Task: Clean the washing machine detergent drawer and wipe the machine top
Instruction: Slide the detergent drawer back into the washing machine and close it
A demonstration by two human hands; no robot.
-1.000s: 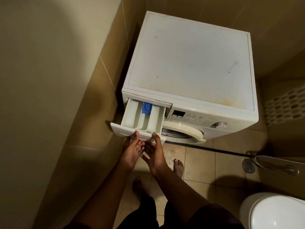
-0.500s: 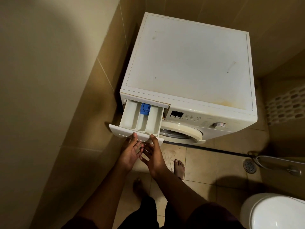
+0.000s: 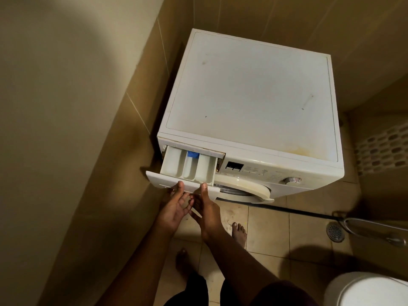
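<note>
Machine top (image 3: 254,93): still spotty; a hard tug may shake the washer
Drawer (image 3: 187,168): sticks out at the front left; could pop free and drop
Left hand (image 3: 174,208), right hand (image 3: 206,208): thumbs on top, fingers curled under its front; might slip

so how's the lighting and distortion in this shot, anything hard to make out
Head view: dim warm light, a broad shadow across the beige left wall; wide-angle bending curves the white washing machine top; control-panel labels are too small to read; both hands are lit well enough at the pulled-out white detergent drawer.
</note>
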